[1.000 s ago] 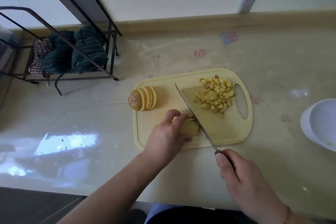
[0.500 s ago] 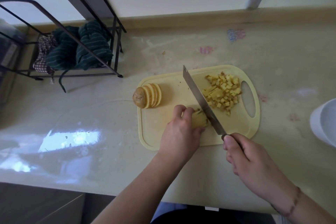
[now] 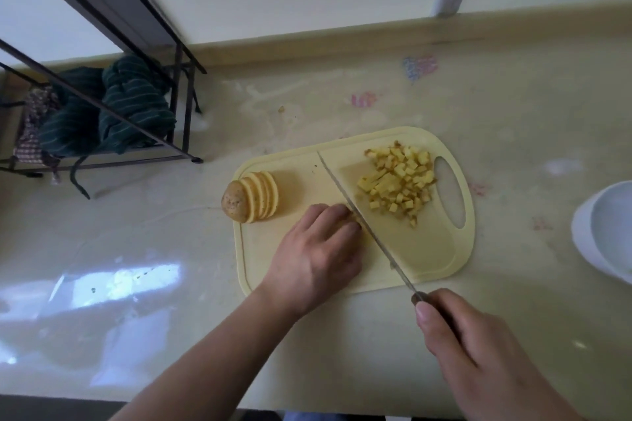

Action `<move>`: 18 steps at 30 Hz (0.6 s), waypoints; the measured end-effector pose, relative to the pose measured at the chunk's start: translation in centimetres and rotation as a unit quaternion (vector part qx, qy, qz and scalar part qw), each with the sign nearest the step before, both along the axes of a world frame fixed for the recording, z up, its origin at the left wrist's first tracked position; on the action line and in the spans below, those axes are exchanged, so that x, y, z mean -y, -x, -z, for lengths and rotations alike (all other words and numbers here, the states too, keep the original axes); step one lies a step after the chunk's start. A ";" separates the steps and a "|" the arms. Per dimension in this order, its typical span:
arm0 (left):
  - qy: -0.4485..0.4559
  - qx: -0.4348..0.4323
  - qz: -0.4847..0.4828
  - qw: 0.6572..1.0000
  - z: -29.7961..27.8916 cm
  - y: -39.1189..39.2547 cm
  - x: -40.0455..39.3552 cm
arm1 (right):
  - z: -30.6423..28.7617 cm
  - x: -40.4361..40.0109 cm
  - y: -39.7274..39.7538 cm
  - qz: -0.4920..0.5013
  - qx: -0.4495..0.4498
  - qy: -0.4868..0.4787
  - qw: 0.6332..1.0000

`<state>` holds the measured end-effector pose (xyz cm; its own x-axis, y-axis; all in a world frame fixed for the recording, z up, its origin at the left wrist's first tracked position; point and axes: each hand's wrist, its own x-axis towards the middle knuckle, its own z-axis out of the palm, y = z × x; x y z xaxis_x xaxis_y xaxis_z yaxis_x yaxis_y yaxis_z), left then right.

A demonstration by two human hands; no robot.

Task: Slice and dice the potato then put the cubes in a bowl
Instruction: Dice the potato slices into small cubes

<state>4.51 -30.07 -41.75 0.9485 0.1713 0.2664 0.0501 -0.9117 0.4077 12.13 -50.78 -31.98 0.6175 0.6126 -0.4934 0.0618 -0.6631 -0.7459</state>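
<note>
A pale yellow cutting board (image 3: 427,260) lies on the counter. At its left end stands a row of potato slices (image 3: 253,200) with the skin-covered end piece. A heap of potato cubes (image 3: 400,181) sits near the handle hole. My left hand (image 3: 318,253) presses down on a stack of slices, which it almost fully hides. My right hand (image 3: 478,352) grips a knife (image 3: 362,219), whose blade runs diagonally across the board right beside my left fingertips. A white bowl (image 3: 608,232) is at the right edge.
A black wire rack (image 3: 113,113) with dark striped cloths stands at the back left of the counter. A wall and a raised ledge run along the back. The counter's front edge is near my arms.
The knife rose off the slices half a second ago and is now down again, its edge on the board. My left hand covers the slices more fully. The camera shifted slightly.
</note>
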 end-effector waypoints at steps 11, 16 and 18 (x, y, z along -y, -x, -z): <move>-0.011 0.053 -0.003 0.999 0.4 -0.4 0.2 | -0.5 -0.3 -0.8 -0.024 0.017 0.017 0.999; 0.025 0.052 0.024 0.998 0.9 -0.6 -0.1 | 0.0 0.5 -0.4 -0.020 0.012 0.024 0.999; 0.029 0.058 0.019 0.998 0.9 -0.8 -0.1 | 0.1 1.0 0.0 -0.001 0.004 0.047 0.999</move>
<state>5.29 -29.93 -42.67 0.9184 0.1537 0.3647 -0.0345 -0.8868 0.4608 12.17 -51.75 -32.06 0.6200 0.5656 -0.5438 0.0690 -0.7297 -0.6803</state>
